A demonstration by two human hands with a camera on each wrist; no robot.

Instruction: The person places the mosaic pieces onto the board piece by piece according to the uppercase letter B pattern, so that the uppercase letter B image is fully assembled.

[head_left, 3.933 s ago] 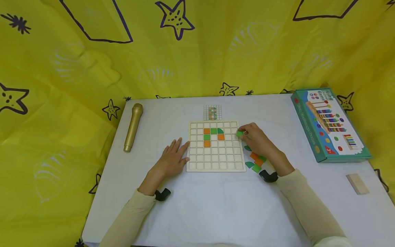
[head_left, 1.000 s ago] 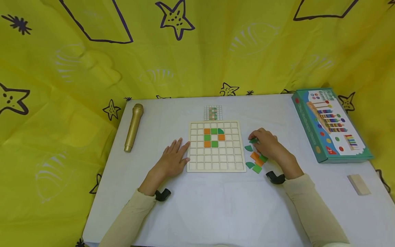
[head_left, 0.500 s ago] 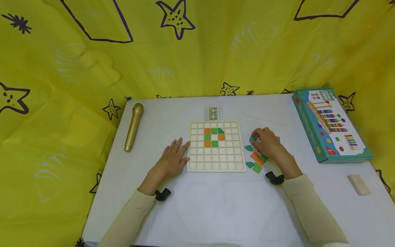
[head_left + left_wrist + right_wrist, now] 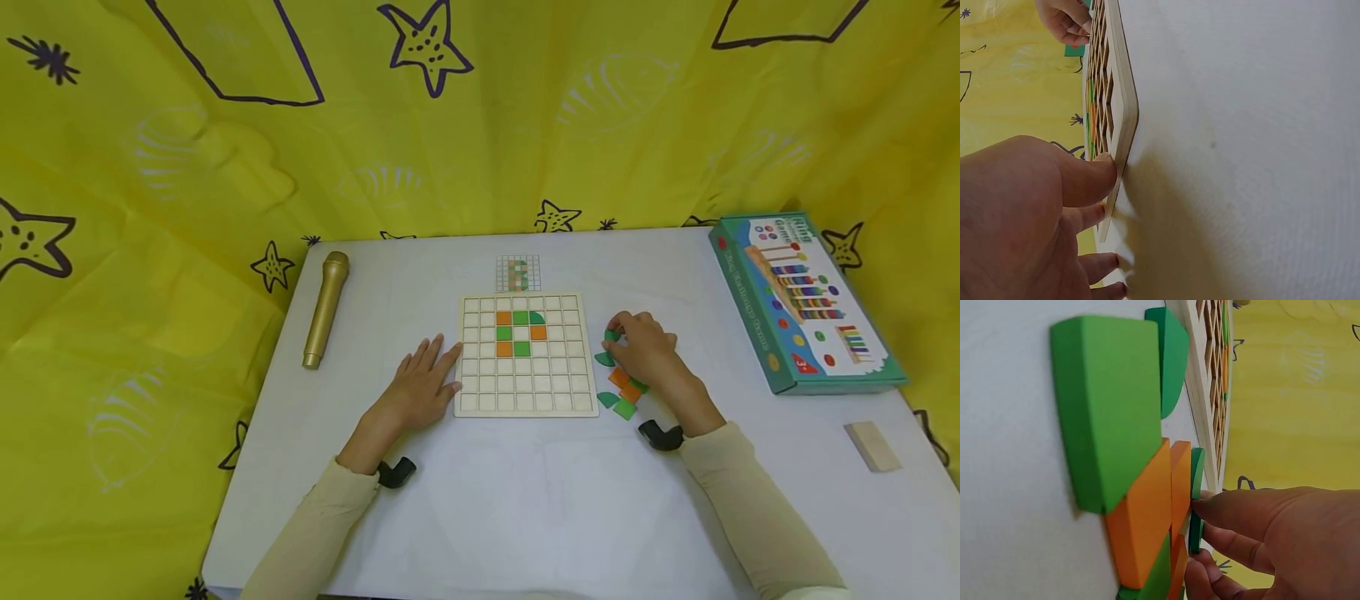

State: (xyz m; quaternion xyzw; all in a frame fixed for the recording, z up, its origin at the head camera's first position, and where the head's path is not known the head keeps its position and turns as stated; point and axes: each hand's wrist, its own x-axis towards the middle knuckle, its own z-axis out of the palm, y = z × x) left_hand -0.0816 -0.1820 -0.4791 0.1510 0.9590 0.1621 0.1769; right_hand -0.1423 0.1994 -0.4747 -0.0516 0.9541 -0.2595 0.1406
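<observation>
A wooden grid board (image 4: 480, 404) lies mid-table, with orange, light green and dark green tiles (image 4: 521, 318) in some of its cells. My left hand (image 4: 420, 392) rests at the board's left edge with fingers spread; in the left wrist view its thumb (image 4: 1094, 178) touches the rim. Right of the board, my right hand (image 4: 647, 346) pinches a dark green quarter-round tile (image 4: 1195, 532) between thumb and fingers. A second quarter-round tile (image 4: 604, 359) lies just below that hand. Nearer me are loose orange tiles (image 4: 618, 377), a light green square (image 4: 625, 408) and another dark green quarter-round (image 4: 607, 400).
Behind the board lies a small pattern card (image 4: 518, 273) with a coloured grid. A gold microphone (image 4: 326, 310) is at the left, a green game box (image 4: 806, 304) at the right. Near the right edge lies a wooden block (image 4: 872, 447). A yellow curtain (image 4: 480, 150) hangs behind the table.
The light green square my right hand held at first now sits in the board beside the lower orange tile. That hand has moved to the loose tiles and turned a dark green quarter-round. My left hand stays put.
</observation>
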